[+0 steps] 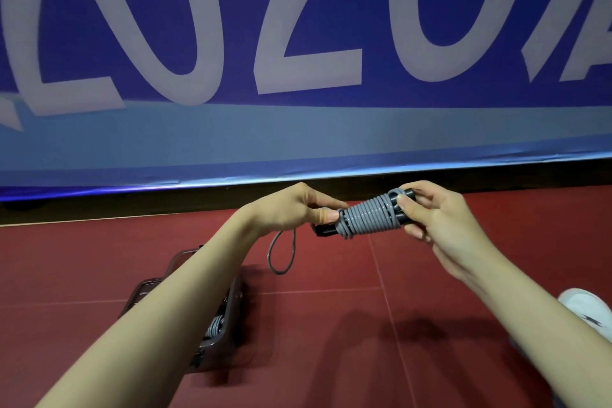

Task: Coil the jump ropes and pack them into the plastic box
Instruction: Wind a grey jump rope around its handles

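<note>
While a blue banner (298,43) with huge pale letters fills the whole upper half of the view, a dark red floor (331,325) with thin seams spreads below it, the two parted by a black strip along the banner's foot.

On the floor at lower left stands the plastic box (236,298), brownish and dark-walled, tilted in the view and largely hidden behind the left forearm. Grey coils of another rope (213,328) show inside it, near its right wall. At the far right edge, part of a white shoe (586,308) rests on the floor.

Both arms reach forward and meet above the floor, in front of the black strip. Between the hands lies the jump rope (367,215): its black handles held side by side, slanting up to the right, with grey cord wound tightly round them in many close turns.

The right hand (437,219) grips the upper right end of the bundle, thumb on the near side at the last turns and fingers curled round the far side and underneath. The left hand (298,207) is at the lower left end, thumb and fingers pinching the cord just where the winding stops; the black handle ends stick out just below its fingertips.

From under the left hand a short loose loop (281,253) of grey cord hangs down, above and right of the box, apart from it.
</note>
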Available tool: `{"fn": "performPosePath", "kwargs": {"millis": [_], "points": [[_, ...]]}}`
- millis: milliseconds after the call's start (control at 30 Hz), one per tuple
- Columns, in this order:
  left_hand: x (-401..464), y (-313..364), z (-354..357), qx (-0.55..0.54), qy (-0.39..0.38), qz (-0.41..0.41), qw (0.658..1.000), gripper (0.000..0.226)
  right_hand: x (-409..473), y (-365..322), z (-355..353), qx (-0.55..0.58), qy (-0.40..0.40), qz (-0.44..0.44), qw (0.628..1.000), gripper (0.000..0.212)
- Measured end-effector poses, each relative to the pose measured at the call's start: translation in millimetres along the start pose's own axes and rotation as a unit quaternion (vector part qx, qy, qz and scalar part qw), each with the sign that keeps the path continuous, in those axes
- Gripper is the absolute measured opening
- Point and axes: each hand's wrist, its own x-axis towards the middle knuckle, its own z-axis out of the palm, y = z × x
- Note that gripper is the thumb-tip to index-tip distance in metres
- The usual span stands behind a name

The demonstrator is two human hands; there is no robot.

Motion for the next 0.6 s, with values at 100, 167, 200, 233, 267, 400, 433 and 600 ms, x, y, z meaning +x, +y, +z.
{"fn": "performPosePath", "kwargs": {"millis": [100,167,200,233,267,400,433,600], "points": [[0.2,-0.1,-1.6,0.010,-0.011,-0.003,1.000,0.033,-0.5,0.7,0.0,0.010,0.003,0.016,1.000,0.012],[0.0,-0.7,-1.6,0.015,-0.018,-0.005,1.000,0.033,-0.8,1.8,-0.2,0.009,0.001,0.023,1.000,0.012],[-0.1,-0.8,-1.4,0.017,-0.020,-0.005,1.000,0.033,-0.8,2.3,-0.5,0.008,0.001,0.026,1.000,0.012],[-0.7,-0.9,-1.3,0.016,-0.023,-0.003,1.000,0.032,-0.4,3.1,-0.6,0.007,0.002,0.029,1.000,0.012],[-0.8,-0.6,-1.0,0.014,-0.025,-0.002,1.000,0.033,0.2,3.6,-1.1,0.006,0.004,0.033,0.999,0.012],[-3.1,0.4,-2.9,0.002,-0.023,-0.005,1.000,0.036,1.8,4.6,-1.5,0.007,0.008,0.041,0.999,0.011],[-3.8,-0.1,-3.5,0.000,-0.023,-0.007,1.000,0.036,1.9,5.2,-1.3,0.008,0.008,0.042,0.999,0.011],[-6.1,-3.6,-0.2,-0.010,-0.023,-0.016,1.000,0.035,0.8,6.3,-1.0,0.001,0.007,0.051,0.999,0.014]]}}
